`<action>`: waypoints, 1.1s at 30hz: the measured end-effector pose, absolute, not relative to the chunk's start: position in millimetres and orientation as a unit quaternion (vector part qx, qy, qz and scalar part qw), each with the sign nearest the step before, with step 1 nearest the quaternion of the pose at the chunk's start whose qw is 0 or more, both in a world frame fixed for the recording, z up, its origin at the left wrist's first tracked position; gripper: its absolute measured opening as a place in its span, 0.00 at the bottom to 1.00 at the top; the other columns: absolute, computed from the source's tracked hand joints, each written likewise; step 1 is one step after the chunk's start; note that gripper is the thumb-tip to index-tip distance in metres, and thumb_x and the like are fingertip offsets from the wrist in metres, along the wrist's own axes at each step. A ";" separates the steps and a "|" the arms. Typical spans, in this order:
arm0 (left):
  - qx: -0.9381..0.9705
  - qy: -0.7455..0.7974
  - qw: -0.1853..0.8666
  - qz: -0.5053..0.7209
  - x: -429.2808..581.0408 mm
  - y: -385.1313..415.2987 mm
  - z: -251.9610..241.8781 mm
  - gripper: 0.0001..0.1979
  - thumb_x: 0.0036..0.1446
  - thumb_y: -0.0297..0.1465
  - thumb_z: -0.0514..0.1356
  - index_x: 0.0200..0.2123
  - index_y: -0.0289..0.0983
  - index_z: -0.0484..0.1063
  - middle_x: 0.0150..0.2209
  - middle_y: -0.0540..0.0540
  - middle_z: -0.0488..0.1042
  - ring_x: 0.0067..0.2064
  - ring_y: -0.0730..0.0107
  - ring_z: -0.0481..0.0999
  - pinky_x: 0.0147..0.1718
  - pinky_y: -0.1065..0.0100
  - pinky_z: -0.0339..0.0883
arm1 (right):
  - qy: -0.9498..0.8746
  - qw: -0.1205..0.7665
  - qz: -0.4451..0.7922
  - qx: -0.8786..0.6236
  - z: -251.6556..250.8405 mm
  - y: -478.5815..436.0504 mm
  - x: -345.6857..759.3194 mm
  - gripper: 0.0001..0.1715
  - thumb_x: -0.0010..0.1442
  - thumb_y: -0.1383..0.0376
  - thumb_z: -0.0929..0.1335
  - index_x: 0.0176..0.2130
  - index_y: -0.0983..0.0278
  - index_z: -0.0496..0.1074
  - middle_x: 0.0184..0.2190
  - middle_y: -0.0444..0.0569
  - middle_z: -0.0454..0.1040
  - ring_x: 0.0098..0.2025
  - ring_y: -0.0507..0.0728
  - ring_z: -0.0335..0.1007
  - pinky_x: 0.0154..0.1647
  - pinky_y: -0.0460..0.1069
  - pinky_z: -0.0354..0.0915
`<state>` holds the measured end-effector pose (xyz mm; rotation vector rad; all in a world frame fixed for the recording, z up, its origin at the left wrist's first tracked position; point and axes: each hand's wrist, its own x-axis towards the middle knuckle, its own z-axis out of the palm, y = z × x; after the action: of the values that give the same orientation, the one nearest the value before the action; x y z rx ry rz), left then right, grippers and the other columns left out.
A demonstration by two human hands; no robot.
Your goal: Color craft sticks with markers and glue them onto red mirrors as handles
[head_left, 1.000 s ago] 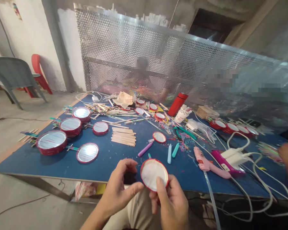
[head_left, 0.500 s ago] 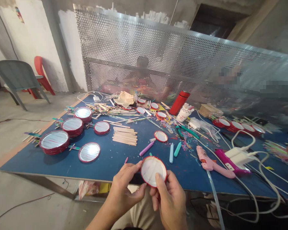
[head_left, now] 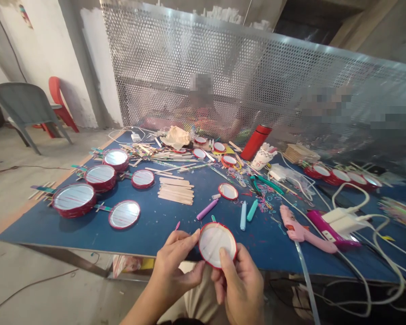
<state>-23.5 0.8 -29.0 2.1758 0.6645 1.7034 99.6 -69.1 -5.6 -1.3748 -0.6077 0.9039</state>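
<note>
A round white disc with a red rim [head_left: 218, 243] is held over the table's front edge. My right hand [head_left: 238, 280] grips it at the lower right, its thumb lying on the white face. At the disc's left edge, the fingers of my left hand [head_left: 179, 262] hold the rim. Beyond the disc lie a purple marker [head_left: 207, 209], a pale blue marker [head_left: 243, 215], a teal marker [head_left: 252, 211] and another red-rimmed disc [head_left: 228, 191]. Flat wooden sticks [head_left: 176, 190] lie in a row behind my left hand.
Several red-rimmed drum shapes [head_left: 74, 200] stand at the table's left. A pink glue gun [head_left: 302, 232], a magenta power strip [head_left: 334, 230] and white cables are at the right. Farther back are a red bottle [head_left: 256, 142], a paper cup [head_left: 262, 158] and a perforated metal panel [head_left: 176, 58].
The camera view has shifted slightly. Both hands keep their hold on the disc, which looks nearly unchanged in position.
</note>
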 end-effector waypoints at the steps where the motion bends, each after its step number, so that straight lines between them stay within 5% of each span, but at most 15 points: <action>1: 0.757 0.229 0.148 0.594 -23.7 1.5 -28.8 0.30 0.55 0.21 0.63 0.62 0.39 0.71 0.35 0.47 0.83 0.34 0.67 0.77 0.36 0.68 0.78 | -0.264 0.640 0.399 -0.602 -5.0 -69.4 99.2 0.31 0.54 0.41 0.75 0.29 0.63 0.66 0.15 0.38 0.68 0.10 0.42 0.53 0.11 0.36 0.48; 6: 0.749 0.229 0.158 0.601 -25.4 1.9 -26.5 0.28 0.58 0.16 0.58 0.58 0.43 0.75 0.30 0.50 0.81 0.32 0.71 0.78 0.34 0.73 0.77 | -0.248 0.643 0.408 -0.599 -5.2 -71.8 98.0 0.32 0.53 0.39 0.75 0.28 0.63 0.66 0.14 0.38 0.67 0.11 0.42 0.52 0.11 0.37 0.48; 12: 0.759 0.254 0.210 0.562 -26.8 -3.5 -25.0 0.31 0.53 0.21 0.63 0.60 0.42 0.73 0.41 0.46 0.84 0.41 0.65 0.81 0.40 0.67 0.80 | -0.253 0.651 0.394 -0.597 -5.8 -71.0 98.1 0.32 0.53 0.40 0.75 0.28 0.63 0.66 0.14 0.37 0.66 0.11 0.42 0.53 0.11 0.37 0.48; 25: 0.758 0.247 0.157 0.583 -27.5 -0.4 -23.3 0.27 0.55 0.18 0.60 0.56 0.43 0.76 0.31 0.50 0.82 0.33 0.69 0.80 0.33 0.72 0.78 | -0.226 0.650 0.442 -0.576 -10.4 -71.4 99.4 0.31 0.52 0.41 0.76 0.30 0.64 0.69 0.14 0.37 0.66 0.11 0.42 0.50 0.11 0.37 0.46; 33: 0.771 0.256 0.208 0.545 -30.2 -4.2 -26.4 0.30 0.52 0.22 0.65 0.60 0.41 0.73 0.42 0.44 0.83 0.44 0.62 0.81 0.42 0.65 0.80 | -0.203 0.658 0.459 -0.562 -9.0 -69.5 102.3 0.31 0.50 0.41 0.77 0.31 0.64 0.69 0.14 0.36 0.66 0.11 0.42 0.51 0.11 0.36 0.48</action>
<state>-30.2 -4.2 -26.4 2.1460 0.7114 1.5176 102.3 -69.5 -9.0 -1.2719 -0.4598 1.0399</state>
